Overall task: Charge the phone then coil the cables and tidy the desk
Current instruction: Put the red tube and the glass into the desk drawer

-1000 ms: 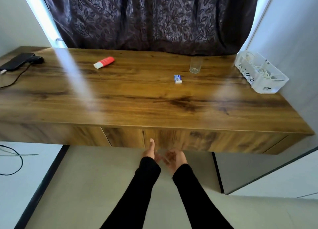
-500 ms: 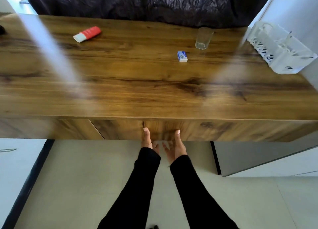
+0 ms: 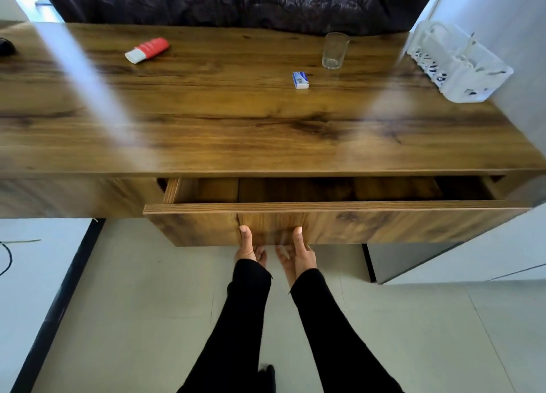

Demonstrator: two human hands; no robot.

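A wooden desk [image 3: 236, 126] fills the upper view. Its wide drawer [image 3: 384, 227] stands pulled partly out, and the part of its inside that shows is bare wood. My left hand [image 3: 248, 249] and my right hand [image 3: 298, 253] grip the bottom edge of the drawer front near its middle, thumbs up against the face and fingers curled underneath. A white basket [image 3: 461, 67] holding white cables stands at the desk's back right corner. A dark object [image 3: 6, 46] lies at the far left edge. No phone is in view.
On the desk lie a red and white marker-like item [image 3: 147, 49], a small blue and white box [image 3: 300, 80] and an empty glass [image 3: 334, 51]. A dark curtain [image 3: 236, 2] hangs behind. A black cable [image 3: 6, 258] lies on the floor at left.
The drawer, shut in both earlier frames, has slid out towards me under both hands. The view has dropped and moved closer, so the phone at far left is out of frame.
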